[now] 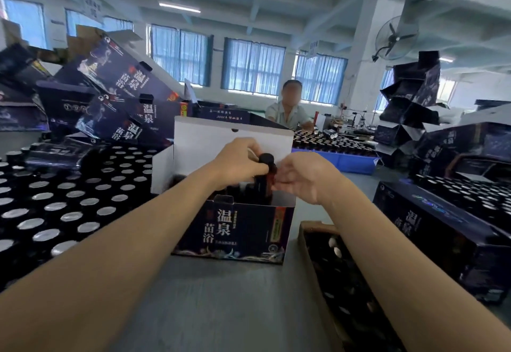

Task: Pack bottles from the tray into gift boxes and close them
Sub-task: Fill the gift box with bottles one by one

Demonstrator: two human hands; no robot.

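My left hand (240, 164) is curled round the shoulder of a dark bottle (266, 179), its black cap poking out past my knuckles; my right hand (302, 177) comes in from the other side with fingertips (279, 183) against the glass, though whether they pinch it or only steady it I cannot tell. The bottle stands upright, its lower half already inside the open gift box (235, 228); the white lid flap (232, 137) stands up behind it. To seat it well, I judge I should keep it vertical, let the right hand guide the base into its slot, and lower rather than drop, since glass sits close beside it. The tray (69, 202) of silver-capped bottles waits on my left; a cardboard carton (311, 244) lies by my right forearm.
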